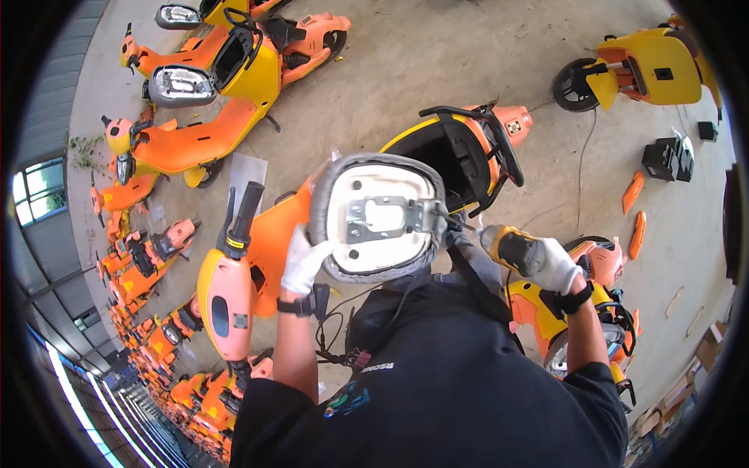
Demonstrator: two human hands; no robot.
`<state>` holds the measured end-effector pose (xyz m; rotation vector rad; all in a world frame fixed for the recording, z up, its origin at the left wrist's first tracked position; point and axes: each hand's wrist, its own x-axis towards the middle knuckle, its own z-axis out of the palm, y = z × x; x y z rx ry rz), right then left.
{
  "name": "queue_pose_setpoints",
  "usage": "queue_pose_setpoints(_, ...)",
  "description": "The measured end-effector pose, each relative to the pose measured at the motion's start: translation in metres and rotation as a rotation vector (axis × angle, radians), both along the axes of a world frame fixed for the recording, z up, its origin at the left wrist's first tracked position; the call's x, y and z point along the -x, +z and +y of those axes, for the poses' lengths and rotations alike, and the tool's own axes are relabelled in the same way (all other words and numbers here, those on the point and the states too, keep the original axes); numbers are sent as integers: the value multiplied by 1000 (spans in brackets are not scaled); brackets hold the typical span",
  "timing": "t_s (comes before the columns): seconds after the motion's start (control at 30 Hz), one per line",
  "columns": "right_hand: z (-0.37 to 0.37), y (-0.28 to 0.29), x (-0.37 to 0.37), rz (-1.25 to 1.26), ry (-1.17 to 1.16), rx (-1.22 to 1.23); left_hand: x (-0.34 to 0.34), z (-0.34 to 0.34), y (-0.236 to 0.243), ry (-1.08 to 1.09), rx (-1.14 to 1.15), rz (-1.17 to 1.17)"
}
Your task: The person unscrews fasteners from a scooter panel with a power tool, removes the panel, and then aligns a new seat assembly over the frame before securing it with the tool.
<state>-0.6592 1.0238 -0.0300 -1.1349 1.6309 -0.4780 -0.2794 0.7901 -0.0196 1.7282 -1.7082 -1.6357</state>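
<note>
My left hand (303,260), in a white glove, grips the left edge of a scooter seat (340,204). The seat is turned so its white underside shows, with a grey padded rim around it and a metal bracket (427,218) on its right side. In my gloved right hand (552,268) is a yellow and black power drill (511,248). Its thin bit points left toward the bracket; whether the tip touches a screw I cannot tell. Beneath the seat stands an orange and yellow scooter (278,231), its black storage well (441,152) uncovered.
The scooter's handlebar grip (249,204) rises left of my left hand. Another scooter (524,310) stands by my right forearm. More scooters (207,136) fill the left side. A yellow scooter (659,66), black boxes (665,158) and orange panels (633,193) are at right.
</note>
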Motion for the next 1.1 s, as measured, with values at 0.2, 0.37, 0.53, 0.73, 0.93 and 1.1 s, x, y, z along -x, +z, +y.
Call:
queue_pose_setpoints(0.2,-46,-14,-15,-69,81,98,-49,59,2,425,94,-141)
queue_pose_setpoints(0.37,-69,-12,-39,45,250,228,-66,70,-1,537,-28,-103)
queue_pose_setpoints(0.53,-72,-5,-52,71,317,312,-70,73,0,654,-14,-138)
queue_pose_setpoints(0.73,-62,1,-72,125,340,209,-108,59,-24,533,37,-272)
queue_pose_setpoints(0.93,-56,-7,-105,175,305,176,-96,44,-25,519,77,-210)
queue_pose_setpoints(1.1,-50,-11,-136,188,236,153,-105,30,-45,502,41,-215)
